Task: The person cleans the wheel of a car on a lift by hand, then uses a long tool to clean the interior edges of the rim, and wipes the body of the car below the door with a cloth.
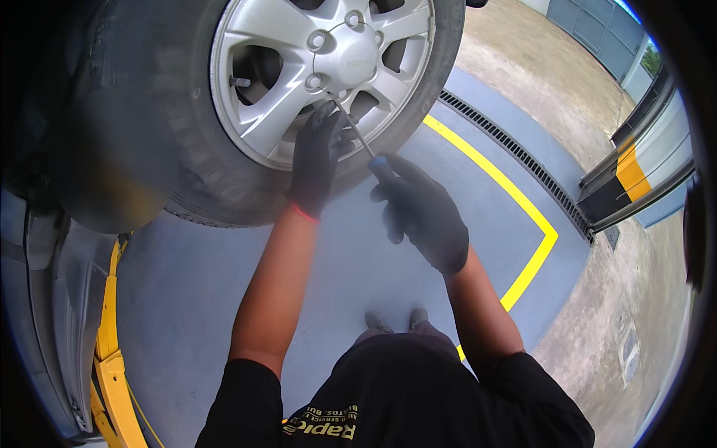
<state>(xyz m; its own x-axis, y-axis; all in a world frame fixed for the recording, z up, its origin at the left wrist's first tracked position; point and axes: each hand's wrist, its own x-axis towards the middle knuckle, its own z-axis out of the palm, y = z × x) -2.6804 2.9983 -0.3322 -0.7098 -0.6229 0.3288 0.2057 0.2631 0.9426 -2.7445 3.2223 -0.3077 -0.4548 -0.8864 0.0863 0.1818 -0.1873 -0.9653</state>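
A raised car wheel with a silver alloy rim (pixel 274 120) and a dark rubber tire (pixel 196 134) fills the upper left. My right hand (pixel 423 210), in a dark glove, grips a screwdriver (pixel 358 134) by its blue-collared handle. The thin metal shaft runs up and left to the lower edge of the round center cap (pixel 347 59), between lug nuts. My left hand (pixel 319 151), gloved too, is raised against the lower spokes beside the shaft's tip; its fingers are partly bent, and whether they touch the shaft is unclear.
Vehicle bodywork (pixel 84 313) and a yellow lift arm (pixel 112 336) stand at the left. The blue-grey floor (pixel 347 263) bears a yellow line (pixel 493 168), with a drain grate (pixel 515 154) beyond it. A striped post (pixel 630 173) rises at the right.
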